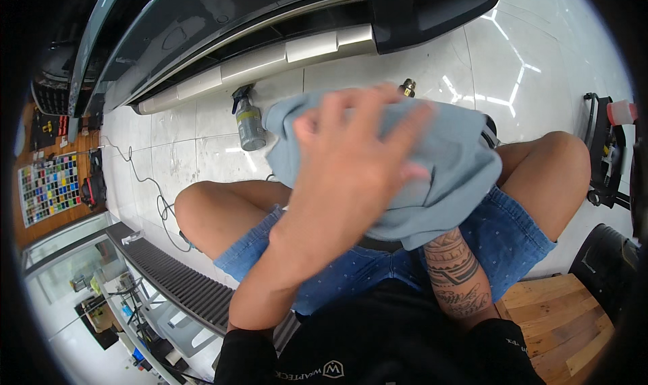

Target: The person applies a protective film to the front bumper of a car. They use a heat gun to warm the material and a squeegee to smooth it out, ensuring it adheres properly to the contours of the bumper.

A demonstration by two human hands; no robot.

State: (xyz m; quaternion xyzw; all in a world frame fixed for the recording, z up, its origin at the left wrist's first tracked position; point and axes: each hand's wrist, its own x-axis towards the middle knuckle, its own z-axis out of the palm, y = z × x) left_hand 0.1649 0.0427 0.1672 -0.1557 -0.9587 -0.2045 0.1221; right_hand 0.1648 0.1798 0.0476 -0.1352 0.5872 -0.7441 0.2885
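A grey-blue cloth (452, 155) is draped in a loose heap above my lap, between my bent knees. Over its top is my left hand (354, 145), fingers spread and smeared by motion; whether it presses on the cloth or hovers just above is hard to judge. My tattooed right forearm (452, 270) reaches up beneath the cloth, which hides that hand and its fingers. Beyond the cloth's left edge, a spray bottle (250, 125) with a dark trigger head stands on the floor. A small brass-coloured fitting (407, 87) shows just past the cloth's far edge.
Across the far side runs a dark vehicle body panel (182, 34) with a silver lower trim (253, 64). A thin cable (158, 199) lies on the glossy tiled floor (169, 155) at left. A wheeled black stand (601, 152) and a wooden surface (557, 317) are on the right.
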